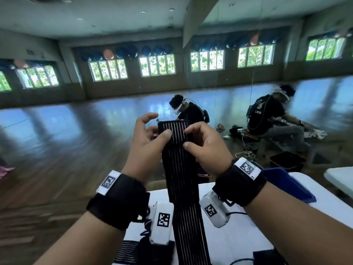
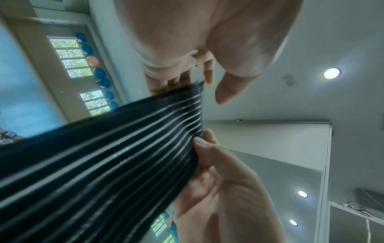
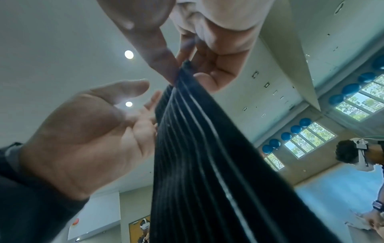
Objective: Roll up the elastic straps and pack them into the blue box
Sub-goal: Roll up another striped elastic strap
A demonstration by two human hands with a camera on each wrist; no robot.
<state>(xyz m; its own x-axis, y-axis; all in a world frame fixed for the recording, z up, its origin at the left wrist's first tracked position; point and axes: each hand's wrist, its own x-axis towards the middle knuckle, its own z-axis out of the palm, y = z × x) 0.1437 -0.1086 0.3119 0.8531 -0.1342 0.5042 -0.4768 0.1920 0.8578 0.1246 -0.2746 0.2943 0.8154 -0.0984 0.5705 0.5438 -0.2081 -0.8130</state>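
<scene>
A long black elastic strap (image 1: pixel 178 159) with thin white stripes hangs upright in front of me, its lower part trailing onto the white table (image 1: pixel 238 243). My right hand (image 1: pixel 188 137) pinches the strap's top end between thumb and fingers, which the right wrist view shows close up on the strap (image 3: pixel 207 164). My left hand (image 1: pixel 158 127) is at the strap's left edge, with loose fingers behind it and the index finger lifted. In the left wrist view its thumb (image 2: pixel 226 88) stands apart from the strap (image 2: pixel 124 148). The blue box (image 1: pixel 286 183) sits at the table's right, behind my right wrist.
More striped straps lie on the table near its front edge, one at the left (image 1: pixel 129 251) and one at the right (image 1: pixel 267 257). A mirror wall ahead reflects a seated person (image 1: pixel 267 115) with cables and gear on the wooden floor.
</scene>
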